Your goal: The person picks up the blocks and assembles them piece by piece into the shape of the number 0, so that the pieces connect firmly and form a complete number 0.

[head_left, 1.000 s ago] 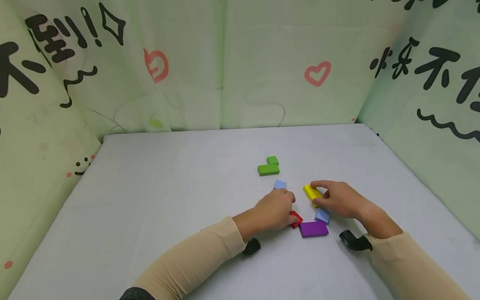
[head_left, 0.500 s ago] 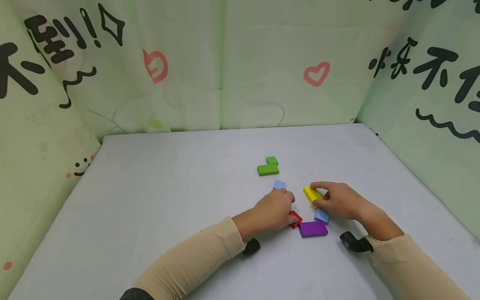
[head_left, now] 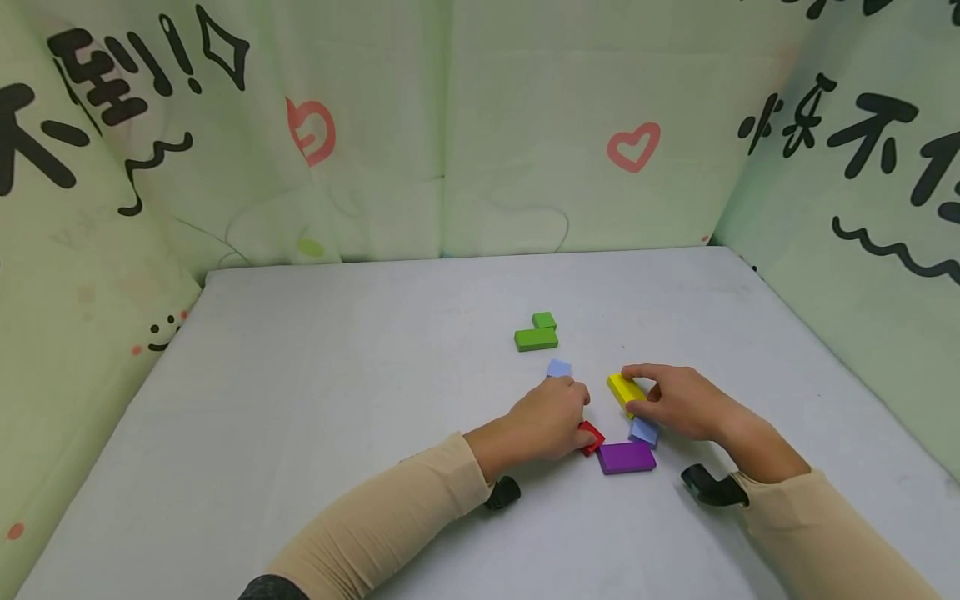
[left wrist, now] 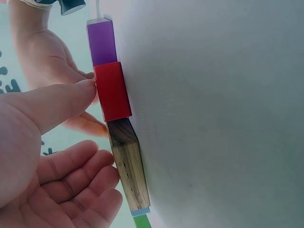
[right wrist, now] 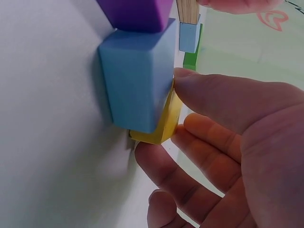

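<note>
My right hand [head_left: 678,400] pinches a yellow block [head_left: 619,387] between thumb and fingers. One end of the yellow block meets a light blue block [right wrist: 130,80], which touches the purple block [head_left: 627,458]. On the purple block's other side sits a red block [left wrist: 112,92], with the thumb of my left hand [head_left: 543,418] resting on its upper edge. The other left fingers lie loosely bent along a bare wooden block [left wrist: 130,166], which the head view hides under that hand. A second light blue block [head_left: 559,367] shows just beyond the left fingers.
Two green blocks, a longer one [head_left: 536,339] and a small one [head_left: 544,320], lie behind the others on the white table [head_left: 337,375]. Printed curtains [head_left: 487,125] stand at the table's back and sides. Dark wrist cameras [head_left: 712,486] hang under both sleeves.
</note>
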Available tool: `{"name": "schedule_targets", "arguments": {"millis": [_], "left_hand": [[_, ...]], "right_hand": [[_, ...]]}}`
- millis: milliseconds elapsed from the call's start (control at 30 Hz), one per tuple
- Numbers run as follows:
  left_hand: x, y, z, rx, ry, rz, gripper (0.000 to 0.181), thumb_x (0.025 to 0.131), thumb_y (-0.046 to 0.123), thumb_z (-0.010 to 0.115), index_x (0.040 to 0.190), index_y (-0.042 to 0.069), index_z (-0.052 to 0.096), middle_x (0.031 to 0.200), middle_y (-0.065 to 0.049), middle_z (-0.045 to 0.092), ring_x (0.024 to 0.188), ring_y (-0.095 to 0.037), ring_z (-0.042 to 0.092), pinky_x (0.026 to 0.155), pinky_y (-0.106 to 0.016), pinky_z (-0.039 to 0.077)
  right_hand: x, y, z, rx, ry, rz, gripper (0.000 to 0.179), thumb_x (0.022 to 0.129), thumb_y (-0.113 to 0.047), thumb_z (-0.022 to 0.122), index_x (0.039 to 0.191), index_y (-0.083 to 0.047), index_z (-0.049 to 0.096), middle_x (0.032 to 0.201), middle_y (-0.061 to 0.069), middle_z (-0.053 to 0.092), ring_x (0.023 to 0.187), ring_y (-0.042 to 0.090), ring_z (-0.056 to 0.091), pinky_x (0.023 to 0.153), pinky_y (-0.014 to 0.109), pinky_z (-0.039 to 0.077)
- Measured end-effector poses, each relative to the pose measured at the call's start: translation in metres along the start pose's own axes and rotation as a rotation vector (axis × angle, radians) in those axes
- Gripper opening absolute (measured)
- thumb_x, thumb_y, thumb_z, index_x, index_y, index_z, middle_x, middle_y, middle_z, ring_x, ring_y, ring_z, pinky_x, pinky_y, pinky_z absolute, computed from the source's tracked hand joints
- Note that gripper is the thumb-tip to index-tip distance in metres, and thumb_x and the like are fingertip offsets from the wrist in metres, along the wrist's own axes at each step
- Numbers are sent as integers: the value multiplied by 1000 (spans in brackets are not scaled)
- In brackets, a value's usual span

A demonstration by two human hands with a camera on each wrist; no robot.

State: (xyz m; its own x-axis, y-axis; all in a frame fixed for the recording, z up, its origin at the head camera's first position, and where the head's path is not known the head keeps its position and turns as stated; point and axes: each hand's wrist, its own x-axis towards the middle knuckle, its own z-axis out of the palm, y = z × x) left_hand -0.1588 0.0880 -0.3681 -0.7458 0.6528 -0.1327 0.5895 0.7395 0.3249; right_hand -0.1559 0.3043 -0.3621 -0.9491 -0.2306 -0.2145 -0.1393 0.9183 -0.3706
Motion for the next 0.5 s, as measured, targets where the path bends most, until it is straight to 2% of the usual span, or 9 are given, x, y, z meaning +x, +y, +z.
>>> {"name": "schedule_targets", "arguments": {"millis": [300, 500], "left_hand": [[1, -1, 1, -4, 2, 10, 43, 92, 36, 73, 125, 10, 65, 103, 1, 62, 82, -8, 50, 65, -14, 43], [2, -2, 2, -5, 2, 10, 43, 92, 36, 73, 125, 10, 64, 103, 1, 61, 82, -8, 50, 64, -14, 42]], "right_hand": [[-1, -1, 0, 3, -2, 0, 60, 90, -25, 74, 140, 1, 53, 112, 18, 66, 84, 22, 59, 70, 34, 53], [-1, -1, 0, 9, 0, 3, 60, 90, -25, 73, 140, 1, 53, 112, 19, 66, 83, 21, 58, 68, 32, 52]]}}
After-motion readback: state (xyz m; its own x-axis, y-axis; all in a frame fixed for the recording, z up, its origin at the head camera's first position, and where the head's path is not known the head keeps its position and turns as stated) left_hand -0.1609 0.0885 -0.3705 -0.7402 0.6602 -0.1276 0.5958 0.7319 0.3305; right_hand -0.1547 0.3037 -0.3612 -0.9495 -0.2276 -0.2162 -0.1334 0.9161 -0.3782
